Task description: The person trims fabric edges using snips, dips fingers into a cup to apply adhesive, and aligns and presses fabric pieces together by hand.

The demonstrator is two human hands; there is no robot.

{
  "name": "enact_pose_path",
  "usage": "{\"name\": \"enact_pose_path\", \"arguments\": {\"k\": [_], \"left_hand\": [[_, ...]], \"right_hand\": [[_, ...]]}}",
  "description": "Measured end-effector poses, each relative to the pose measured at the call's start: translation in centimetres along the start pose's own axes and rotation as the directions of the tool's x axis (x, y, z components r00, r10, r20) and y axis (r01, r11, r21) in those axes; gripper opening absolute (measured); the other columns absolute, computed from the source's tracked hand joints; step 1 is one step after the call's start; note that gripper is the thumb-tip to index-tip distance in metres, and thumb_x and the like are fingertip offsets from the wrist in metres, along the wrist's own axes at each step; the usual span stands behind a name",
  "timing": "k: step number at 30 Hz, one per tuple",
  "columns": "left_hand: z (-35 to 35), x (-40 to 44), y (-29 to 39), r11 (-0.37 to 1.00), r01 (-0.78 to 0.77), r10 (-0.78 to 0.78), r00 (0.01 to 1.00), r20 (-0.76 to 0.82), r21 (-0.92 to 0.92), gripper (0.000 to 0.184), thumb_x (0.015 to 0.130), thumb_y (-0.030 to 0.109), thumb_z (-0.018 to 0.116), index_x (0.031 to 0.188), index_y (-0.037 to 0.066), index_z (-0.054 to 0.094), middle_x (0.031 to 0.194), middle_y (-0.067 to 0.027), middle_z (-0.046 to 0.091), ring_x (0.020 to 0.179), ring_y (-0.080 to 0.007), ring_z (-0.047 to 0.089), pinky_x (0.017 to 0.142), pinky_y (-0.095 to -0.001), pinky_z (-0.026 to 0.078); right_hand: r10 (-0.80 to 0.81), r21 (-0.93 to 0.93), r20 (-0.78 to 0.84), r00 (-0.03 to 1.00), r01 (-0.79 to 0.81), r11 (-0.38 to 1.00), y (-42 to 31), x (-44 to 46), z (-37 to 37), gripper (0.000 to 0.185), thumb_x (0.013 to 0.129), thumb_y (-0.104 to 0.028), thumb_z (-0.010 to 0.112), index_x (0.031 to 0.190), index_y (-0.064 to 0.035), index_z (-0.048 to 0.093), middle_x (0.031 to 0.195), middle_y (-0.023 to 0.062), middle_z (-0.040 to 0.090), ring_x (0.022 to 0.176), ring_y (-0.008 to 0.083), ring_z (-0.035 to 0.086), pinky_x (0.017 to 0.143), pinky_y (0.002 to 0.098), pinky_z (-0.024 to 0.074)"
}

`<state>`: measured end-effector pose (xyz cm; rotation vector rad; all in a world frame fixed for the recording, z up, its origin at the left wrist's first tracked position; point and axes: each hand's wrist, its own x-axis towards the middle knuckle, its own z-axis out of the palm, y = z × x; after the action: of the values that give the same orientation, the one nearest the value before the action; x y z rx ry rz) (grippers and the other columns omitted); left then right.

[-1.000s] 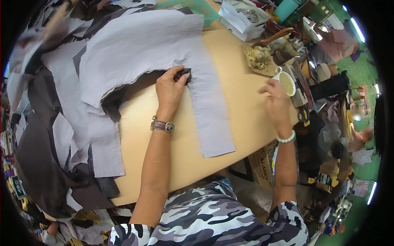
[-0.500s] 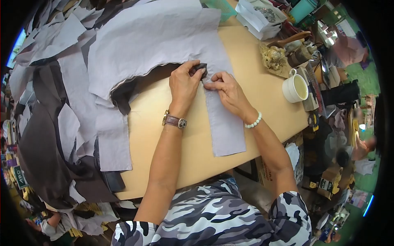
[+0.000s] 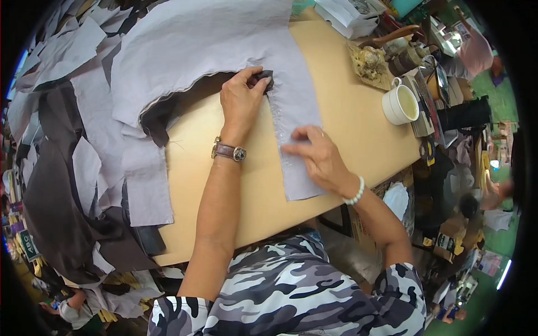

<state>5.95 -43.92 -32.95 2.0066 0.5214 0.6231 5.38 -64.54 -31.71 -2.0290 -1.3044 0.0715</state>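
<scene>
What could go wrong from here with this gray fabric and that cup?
The gray fabric puckers near where the left hand pinches the dark fabric, so a crease might get pressed in. The right hand, blurred over the strip's shiny edge, might smear whatever coats it or pull that edge askew. The white cup stands open with pale contents on the right side of the table; a wide sweep of the right arm could tip it.
</scene>
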Motion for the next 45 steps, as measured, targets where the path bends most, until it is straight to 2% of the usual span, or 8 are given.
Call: {"name": "enact_pose_path", "arguments": {"k": [14,20,26,32,37,40,44,45], "left_hand": [[0.1,0.1,-0.4,1.0,-0.027,0.026,1.0,-0.003,-0.013,0.03,0.076,0.017,0.073,0.102,0.004,0.069,0.071,-0.006,0.067,0.062,-0.0113,0.058,0.06,-0.0255,0.046],[0.0,0.2,-0.4,1.0,-0.019,0.019,1.0,0.005,0.002,0.029,0.076,0.018,0.072,0.103,0.004,0.069,0.073,-0.0065,0.067,0.064,-0.0107,0.059,0.06,-0.0252,0.046],[0.1,0.1,-0.5,0.999,-0.003,0.003,1.0,-0.006,-0.038,0.03,0.074,0.02,0.072,0.101,0.007,0.07,0.073,-0.0081,0.066,0.065,-0.02,0.062,0.065,-0.031,0.048],[0.2,0.2,-0.6,0.999,-0.006,0.006,1.0,0.0,-0.046,0.03,0.073,0.02,0.072,0.101,0.007,0.07,0.074,-0.0091,0.067,0.066,-0.0208,0.063,0.065,-0.0313,0.049],[0.0,-0.1,-0.3,0.996,-0.064,0.06,0.996,-0.062,-0.061,0.027,0.072,0.017,0.073,0.096,0.005,0.068,0.073,-0.0118,0.066,0.066,-0.0237,0.064,0.064,-0.0328,0.049],[1.2,-0.4,-2.1,0.922,0.056,-0.178,0.94,-0.291,-0.384,0.031,0.076,0.017,0.072,0.095,-0.001,0.057,0.076,-0.009,0.06,0.064,-0.0179,0.056,0.06,-0.0334,0.047],[0.3,0.3,-1.6,0.37,0.14,-0.661,0.735,-0.154,-0.918,0.071,0.078,0.021,0.074,0.126,0.0,0.025,0.098,-0.0074,0.048,0.071,-0.0149,0.049,0.063,-0.0312,0.046],[1.2,2.0,-2.1,0.511,0.122,-0.762,0.521,-0.383,-0.851,0.062,0.078,0.02,0.073,0.121,-0.005,0.035,0.097,-0.0077,0.051,0.073,-0.0161,0.05,0.067,-0.0323,0.045]], "right_hand": [[-0.101,-0.248,0.104,0.989,0.124,0.961,-5.5,-6.5,0.2,0.034,0.067,-0.004,0.055,0.099,-0.0012,0.063,0.099,0.014,0.057,0.091,0.029,0.055,0.08,0.0376,0.0464],[0.057,-0.012,0.035,0.998,-0.056,0.998,-4.7,-4.4,-0.1,0.032,0.069,-0.004,0.054,0.1,0.0003,0.062,0.098,0.0143,0.056,0.088,0.0295,0.055,0.075,0.0376,0.0475],[0.023,-0.381,0.095,0.995,0.015,0.925,-6.4,-4.8,1.3,0.031,0.07,-0.003,0.052,0.099,0.0004,0.062,0.101,0.0155,0.055,0.083,0.0302,0.054,0.075,0.0373,0.0472],[0.056,-0.218,0.145,0.988,-0.023,0.976,-7.8,-6.8,-0.1,0.036,0.071,-0.006,0.051,0.105,0.0066,0.057,0.108,0.0158,0.054,0.091,0.0298,0.054,0.078,0.037,0.0459],[0.036,-0.398,0.05,0.998,-0.013,0.917,-7.5,-5.9,1.5,0.034,0.07,-0.004,0.053,0.102,0.0037,0.059,0.109,0.017,0.054,0.094,0.032,0.054,0.081,0.0392,0.0453],[0.011,-0.382,0.067,0.998,0.015,0.924,-8.8,-7.3,1.2,0.035,0.066,0.0,0.053,0.1,0.0022,0.059,0.111,0.0178,0.053,0.096,0.0328,0.054,0.081,0.04,0.0451],[0.153,0.035,-0.081,0.985,-0.151,0.988,-6.9,-8.0,0.7,0.038,0.065,0.006,0.049,0.102,0.0041,0.058,0.116,0.0197,0.051,0.101,0.0331,0.053,0.087,0.0414,0.0435],[0.184,0.063,-0.182,0.966,-0.175,0.983,-6.6,-7.6,0.5,0.039,0.066,0.007,0.048,0.104,0.0044,0.057,0.117,0.0205,0.05,0.104,0.0336,0.052,0.09,0.0417,0.0425]]}}
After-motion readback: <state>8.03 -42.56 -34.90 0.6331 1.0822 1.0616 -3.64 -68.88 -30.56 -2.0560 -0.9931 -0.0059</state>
